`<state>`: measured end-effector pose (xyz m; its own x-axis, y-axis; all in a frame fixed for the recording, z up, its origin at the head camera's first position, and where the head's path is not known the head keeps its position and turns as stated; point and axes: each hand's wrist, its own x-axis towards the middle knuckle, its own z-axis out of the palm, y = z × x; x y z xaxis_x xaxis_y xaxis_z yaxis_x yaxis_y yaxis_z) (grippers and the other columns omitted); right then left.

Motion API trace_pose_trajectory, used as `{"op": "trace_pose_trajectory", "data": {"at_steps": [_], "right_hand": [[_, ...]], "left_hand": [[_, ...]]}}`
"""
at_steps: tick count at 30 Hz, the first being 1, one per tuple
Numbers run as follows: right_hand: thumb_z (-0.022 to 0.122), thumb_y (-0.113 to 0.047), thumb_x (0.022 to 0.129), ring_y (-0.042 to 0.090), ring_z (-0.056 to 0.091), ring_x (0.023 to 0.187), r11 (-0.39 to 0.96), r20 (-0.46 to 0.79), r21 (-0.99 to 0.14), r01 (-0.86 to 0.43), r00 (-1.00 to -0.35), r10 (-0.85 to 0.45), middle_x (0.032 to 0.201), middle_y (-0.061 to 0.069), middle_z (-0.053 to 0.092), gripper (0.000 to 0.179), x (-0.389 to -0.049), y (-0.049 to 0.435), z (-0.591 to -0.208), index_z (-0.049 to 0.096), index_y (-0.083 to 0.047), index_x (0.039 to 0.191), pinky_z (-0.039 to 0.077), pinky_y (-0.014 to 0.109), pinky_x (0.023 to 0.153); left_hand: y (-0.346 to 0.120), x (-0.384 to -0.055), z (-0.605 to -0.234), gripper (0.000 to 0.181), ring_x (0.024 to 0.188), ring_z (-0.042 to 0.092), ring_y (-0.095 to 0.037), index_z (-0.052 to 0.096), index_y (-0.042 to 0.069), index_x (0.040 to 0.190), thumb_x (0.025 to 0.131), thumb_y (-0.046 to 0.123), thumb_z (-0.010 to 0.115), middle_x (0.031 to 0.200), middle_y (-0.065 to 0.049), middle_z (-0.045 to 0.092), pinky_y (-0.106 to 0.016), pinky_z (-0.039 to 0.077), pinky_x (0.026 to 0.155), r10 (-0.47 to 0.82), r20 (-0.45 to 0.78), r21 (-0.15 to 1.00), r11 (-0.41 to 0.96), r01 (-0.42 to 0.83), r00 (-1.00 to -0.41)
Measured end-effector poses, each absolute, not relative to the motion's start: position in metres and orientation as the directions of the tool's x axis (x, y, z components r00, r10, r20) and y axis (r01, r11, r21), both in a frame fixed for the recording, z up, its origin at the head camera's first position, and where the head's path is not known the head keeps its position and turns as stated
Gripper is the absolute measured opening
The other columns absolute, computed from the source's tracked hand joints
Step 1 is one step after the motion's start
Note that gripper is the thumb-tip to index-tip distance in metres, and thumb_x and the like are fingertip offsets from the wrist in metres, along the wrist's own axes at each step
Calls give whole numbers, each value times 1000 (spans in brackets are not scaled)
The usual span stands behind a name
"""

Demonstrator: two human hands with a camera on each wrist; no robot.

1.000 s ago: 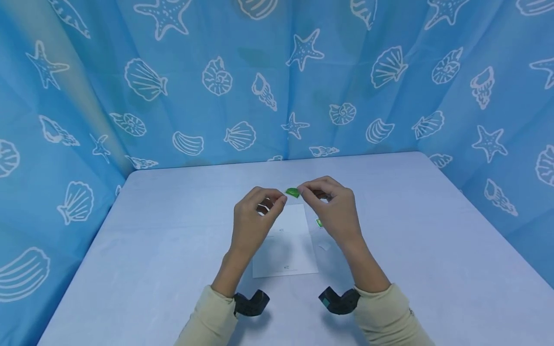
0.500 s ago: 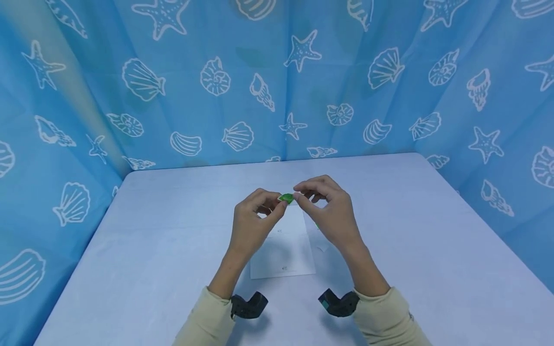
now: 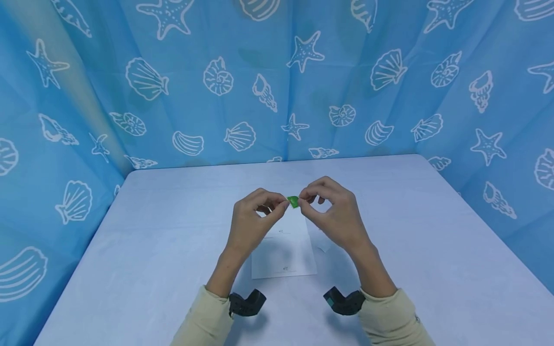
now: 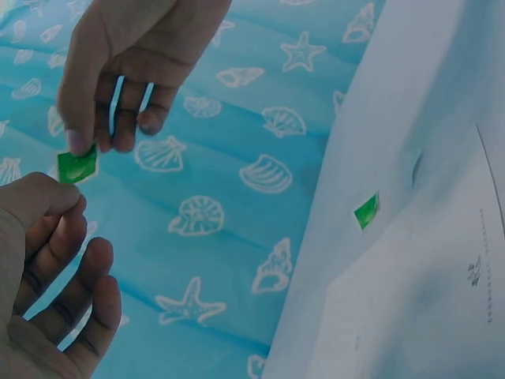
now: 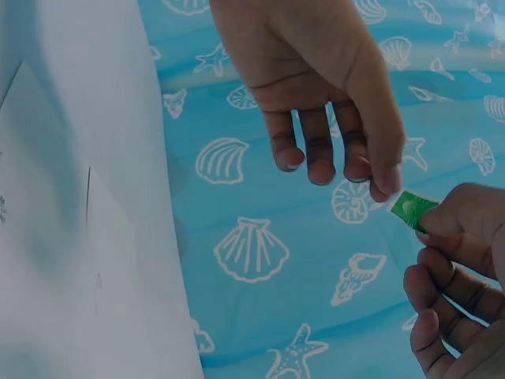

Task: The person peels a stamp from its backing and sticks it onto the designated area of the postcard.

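both hands up over the white sheet [image 3: 283, 262], forearms angling in from its near side, wrists turned inward. left hand [image 3: 254, 218], left of sheet's far end: thumb and index fingers pinched on one corner of the green piece [image 3: 293, 202]. right hand [image 3: 336, 214], right of it: same pinch, opposite corner; other fingers loosely bent. green piece held above sheet's far end. second green piece [image 4: 367, 211] on worktop [image 3: 182, 250] beside sheet.
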<state>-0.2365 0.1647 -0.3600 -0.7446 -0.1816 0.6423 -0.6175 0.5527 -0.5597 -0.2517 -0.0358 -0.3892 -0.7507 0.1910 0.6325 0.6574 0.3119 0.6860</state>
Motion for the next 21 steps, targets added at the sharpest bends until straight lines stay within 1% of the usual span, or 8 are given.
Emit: {"op": "trace_pose_trajectory", "data": {"at_steps": [4,8,13,16,19,21], "right_hand": [[78,-9,87,11,60,85,556,630,-593,-582,-766,-131,94,-6,65,7,-236,167,-358,77,-11,94,50,30,73],[77,-11,88,15,59,85,539,610,-633,-556,-787,-96,94,-7,65,6,-236,167,-358,77,-11,94,51,32,74],[77,-13,89,14,59,85,524,580,-665,-531,-810,-85,94,-7,65,7,-237,166,-359,77,-11,95,52,35,75],[77,-13,89,13,58,85,527,576,-669,-525,-813,-79,95,-7,65,7,-238,166,-360,77,-11,96,52,34,75],[76,-13,89,12,58,85,523,577,-673,-523,-814,-70,95,-7,65,7,-239,167,-360,77,-11,96,52,32,75],[76,-13,90,10,57,85,520,576,-677,-521,-815,-68,95,-7,65,6,-239,168,-361,77,-11,96,52,32,76]], "left_hand": [[-41,-254,-388,7,76,62,-7,75,12,98,92,16,74,86,5,66,-28,56,68,170,646,673,335,660,-744],[-47,-256,-388,7,77,61,-6,75,12,98,92,15,74,86,5,66,-27,55,68,150,642,666,378,643,-752],[-53,-260,-392,7,77,61,-7,75,11,99,93,15,73,86,4,66,-29,56,69,161,621,658,425,621,-767],[-59,-265,-398,10,78,61,-9,75,12,101,93,16,73,87,3,65,-32,56,70,193,609,640,453,620,-769],[-66,-273,-409,11,79,60,-12,76,12,102,92,16,74,87,4,65,-33,56,72,202,588,630,492,600,-783],[-71,-277,-417,11,79,60,-12,76,13,103,92,16,74,86,4,64,-32,56,72,194,569,631,520,575,-799]]}}
